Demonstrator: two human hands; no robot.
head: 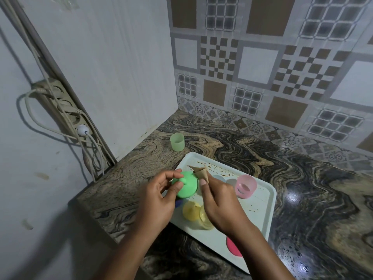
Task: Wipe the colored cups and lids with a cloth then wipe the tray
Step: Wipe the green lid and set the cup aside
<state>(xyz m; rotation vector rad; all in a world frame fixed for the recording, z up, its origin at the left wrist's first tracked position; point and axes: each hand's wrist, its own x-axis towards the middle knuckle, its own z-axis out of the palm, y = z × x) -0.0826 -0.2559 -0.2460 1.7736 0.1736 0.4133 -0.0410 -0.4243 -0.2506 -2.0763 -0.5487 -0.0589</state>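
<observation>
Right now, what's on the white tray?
A pink cup, yellow lid, brown stains, and a red lid half under the forearm. The left hand and right hand hide the rest.

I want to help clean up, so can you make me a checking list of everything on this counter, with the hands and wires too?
Surface: marbled countertop; white tray on it, with brown stains.
Job's things: green lid and cloth in hand; pink cup, yellow lid and partly hidden red lid on the tray; green cup upright on the countertop, off the tray.
Clutter: nothing seen.
Hands: left hand grips the green lid; right hand pinches the cloth beside it.
Cables: power strip on the left wall, white plug in it, cables hanging below.
Surroundings: patterned wall tiles behind.
</observation>
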